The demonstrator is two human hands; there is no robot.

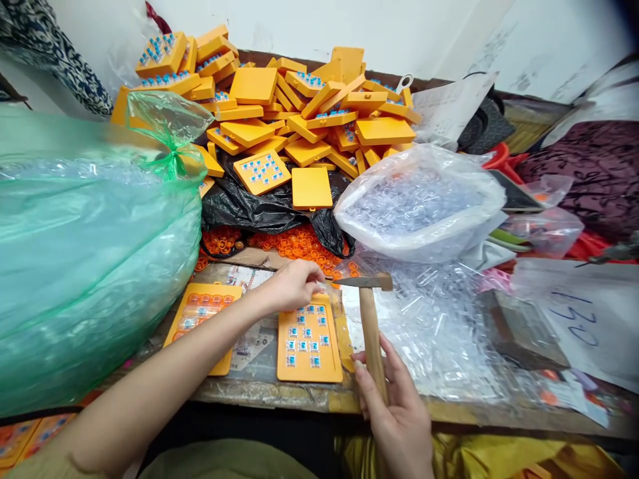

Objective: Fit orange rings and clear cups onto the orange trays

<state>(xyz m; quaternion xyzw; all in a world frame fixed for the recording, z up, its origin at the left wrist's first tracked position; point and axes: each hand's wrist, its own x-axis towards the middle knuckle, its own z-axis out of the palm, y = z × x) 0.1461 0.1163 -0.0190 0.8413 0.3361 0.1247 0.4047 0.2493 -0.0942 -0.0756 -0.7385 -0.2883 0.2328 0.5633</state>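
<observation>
My right hand (399,412) is wrapped round the wooden handle of a hammer (369,319), its metal head raised and pointing left. Over the top edge of a yellow plastic panel (309,366) hovers my left hand (297,285), fingers curled in a pinch; what lies between the fingertips is too small to make out. Blue-centred clear pieces (303,346) sit in rows on that panel, which lies flat on the worktable. To the left, partly behind my forearm, is another yellow panel (177,326) with orange rings and clear pieces on it.
Yellow panels (253,85) are heaped at the back against the wall. A tied green bag (100,266) bulges on the left. Orange rings (309,243) lie behind the panels. An open white bag (419,199) and loose clear plastic pieces (439,332) take up the right side.
</observation>
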